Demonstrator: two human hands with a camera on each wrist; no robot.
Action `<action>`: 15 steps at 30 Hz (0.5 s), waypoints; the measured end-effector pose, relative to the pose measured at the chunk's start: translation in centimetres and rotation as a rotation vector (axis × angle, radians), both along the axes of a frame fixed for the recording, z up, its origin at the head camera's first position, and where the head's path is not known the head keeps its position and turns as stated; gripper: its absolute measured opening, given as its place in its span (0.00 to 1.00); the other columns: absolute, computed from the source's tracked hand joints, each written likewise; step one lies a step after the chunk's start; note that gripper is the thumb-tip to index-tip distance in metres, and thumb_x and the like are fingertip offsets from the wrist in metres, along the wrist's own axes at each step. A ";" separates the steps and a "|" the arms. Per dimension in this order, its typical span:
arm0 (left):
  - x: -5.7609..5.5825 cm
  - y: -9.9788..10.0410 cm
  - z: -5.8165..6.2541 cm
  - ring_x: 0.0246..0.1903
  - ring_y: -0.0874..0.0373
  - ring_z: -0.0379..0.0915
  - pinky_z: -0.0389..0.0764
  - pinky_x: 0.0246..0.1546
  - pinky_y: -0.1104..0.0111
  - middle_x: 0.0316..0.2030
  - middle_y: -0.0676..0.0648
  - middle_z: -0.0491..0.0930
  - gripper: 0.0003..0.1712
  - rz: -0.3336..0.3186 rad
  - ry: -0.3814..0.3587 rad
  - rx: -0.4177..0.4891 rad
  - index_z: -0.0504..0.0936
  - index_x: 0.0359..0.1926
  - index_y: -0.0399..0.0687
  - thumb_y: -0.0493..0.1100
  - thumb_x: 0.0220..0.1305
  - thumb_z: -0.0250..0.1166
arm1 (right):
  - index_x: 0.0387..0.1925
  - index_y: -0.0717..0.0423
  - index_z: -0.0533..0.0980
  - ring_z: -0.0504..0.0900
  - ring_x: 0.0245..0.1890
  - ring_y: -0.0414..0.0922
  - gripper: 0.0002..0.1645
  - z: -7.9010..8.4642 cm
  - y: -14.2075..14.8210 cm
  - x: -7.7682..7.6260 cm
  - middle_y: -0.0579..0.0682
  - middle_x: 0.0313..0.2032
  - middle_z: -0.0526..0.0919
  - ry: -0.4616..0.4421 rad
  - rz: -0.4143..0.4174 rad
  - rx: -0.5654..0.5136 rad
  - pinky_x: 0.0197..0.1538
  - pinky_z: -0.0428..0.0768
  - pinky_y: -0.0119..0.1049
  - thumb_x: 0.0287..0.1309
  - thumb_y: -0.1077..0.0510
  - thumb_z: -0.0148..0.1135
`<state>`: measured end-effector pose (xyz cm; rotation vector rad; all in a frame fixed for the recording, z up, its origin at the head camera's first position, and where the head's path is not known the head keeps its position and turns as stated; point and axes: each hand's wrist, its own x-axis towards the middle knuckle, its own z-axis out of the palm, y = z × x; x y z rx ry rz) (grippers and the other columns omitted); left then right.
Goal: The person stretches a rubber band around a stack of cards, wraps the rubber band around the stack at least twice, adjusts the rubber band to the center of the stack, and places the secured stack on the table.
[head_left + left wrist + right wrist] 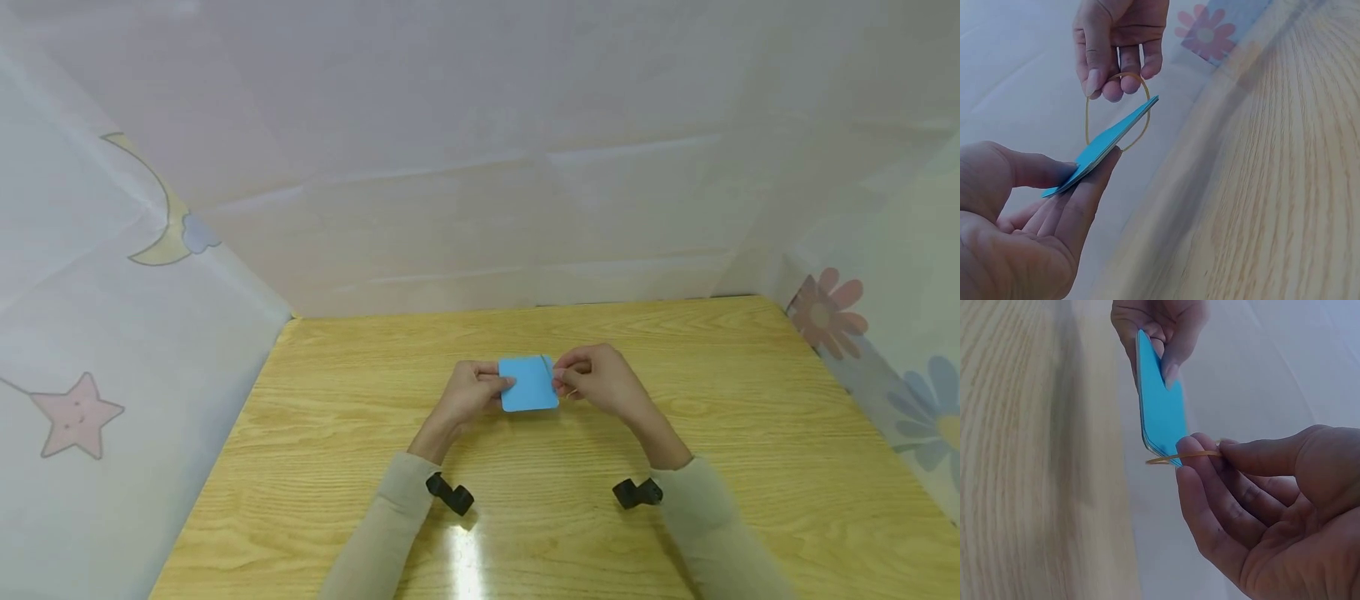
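My left hand (467, 392) pinches a thin stack of blue square cards (528, 385) at its left edge, thumb on top and fingers beneath. Rounded corners and several layers show along the edge of the stack in the right wrist view. My right hand (603, 381) pinches a yellowish rubber band (1149, 119) between thumb and fingers at the right side of the cards. In the left wrist view the band is a stretched loop around the far end of the stack. Seen from the right wrist, the band (1194, 454) crosses over the cards' near corner.
Both hands are above a wooden table (375, 433). Pale cloth walls (480, 208) stand behind it and at both sides, printed with a moon, a star and flowers. A black wrist camera (450, 493) sits on the left sleeve, another camera (637, 493) on the right.
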<state>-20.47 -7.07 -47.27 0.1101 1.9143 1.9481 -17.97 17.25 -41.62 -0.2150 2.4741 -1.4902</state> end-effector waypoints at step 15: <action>-0.2 0.0 0.0 0.48 0.47 0.90 0.91 0.49 0.57 0.51 0.33 0.89 0.20 0.057 0.008 -0.009 0.83 0.61 0.31 0.35 0.72 0.66 | 0.48 0.70 0.83 0.92 0.39 0.55 0.12 -0.3 -1.0 0.5 0.61 0.38 0.91 0.022 0.019 -0.002 0.44 0.92 0.48 0.76 0.65 0.57</action>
